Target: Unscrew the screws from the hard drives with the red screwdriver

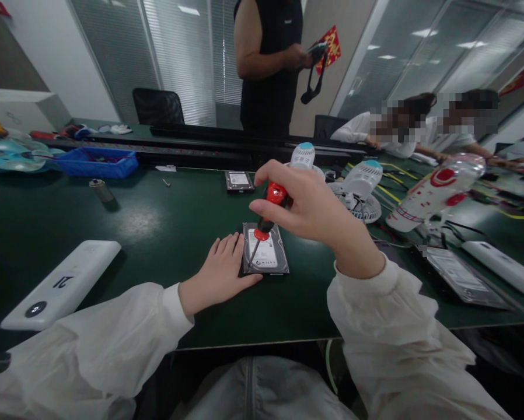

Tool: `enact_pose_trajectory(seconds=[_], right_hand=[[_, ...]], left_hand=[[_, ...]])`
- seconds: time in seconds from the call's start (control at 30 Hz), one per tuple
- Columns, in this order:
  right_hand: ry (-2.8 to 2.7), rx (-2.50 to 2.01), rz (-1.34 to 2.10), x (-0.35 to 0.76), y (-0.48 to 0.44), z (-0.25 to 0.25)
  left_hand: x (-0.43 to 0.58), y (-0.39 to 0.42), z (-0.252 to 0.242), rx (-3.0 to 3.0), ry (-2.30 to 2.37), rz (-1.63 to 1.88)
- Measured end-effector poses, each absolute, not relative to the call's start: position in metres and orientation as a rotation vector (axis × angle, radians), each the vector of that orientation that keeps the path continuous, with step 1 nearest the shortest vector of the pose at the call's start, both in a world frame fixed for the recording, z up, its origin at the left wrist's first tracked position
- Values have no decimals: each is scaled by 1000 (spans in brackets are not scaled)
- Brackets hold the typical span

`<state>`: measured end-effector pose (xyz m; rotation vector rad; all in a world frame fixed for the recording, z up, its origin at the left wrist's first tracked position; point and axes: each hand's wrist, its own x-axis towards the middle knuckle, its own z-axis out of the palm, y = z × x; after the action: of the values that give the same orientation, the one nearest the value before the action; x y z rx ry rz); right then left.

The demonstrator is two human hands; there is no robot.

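Observation:
A hard drive (268, 252) with a white label lies flat on the dark green table (157, 233) in front of me. My left hand (220, 269) rests flat against the drive's left edge, fingers stretched out and together. My right hand (303, 204) is closed round the red and black handle of a screwdriver (266, 219). The screwdriver's thin shaft slants down to the drive's left side, near the left fingertips.
A second hard drive (239, 181) lies farther back. Two small white fans (358, 189) and a clear bottle (435, 192) stand to the right, another drive (463, 277) beyond. A white device (63, 283) lies left, a blue tray (96, 162) behind. A person stands across; others sit right.

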<state>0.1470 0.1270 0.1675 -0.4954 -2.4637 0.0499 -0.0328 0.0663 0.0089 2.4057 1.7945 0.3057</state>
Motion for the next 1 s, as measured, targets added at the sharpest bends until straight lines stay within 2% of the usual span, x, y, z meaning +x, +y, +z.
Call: enact_pose_trajectory(seconds=[0.17,0.4,0.6,0.83,1.0], right_hand=[[-2479,-305,211,148,129,167],[-2466,-586,14,148,126,169],[-2474,-311,215,148,128,168],[-2463,-529,34,149,128,169],[-2467,-307,193,148,129,168]], left_hand=[[-33,66,6,2421,1803,336],[-33,65,6,2429,1812,355],[-32,65,9,2413,1796,292],[-33,65,7,2431,1790,356],[-34,66,4,2435,1798,362]])
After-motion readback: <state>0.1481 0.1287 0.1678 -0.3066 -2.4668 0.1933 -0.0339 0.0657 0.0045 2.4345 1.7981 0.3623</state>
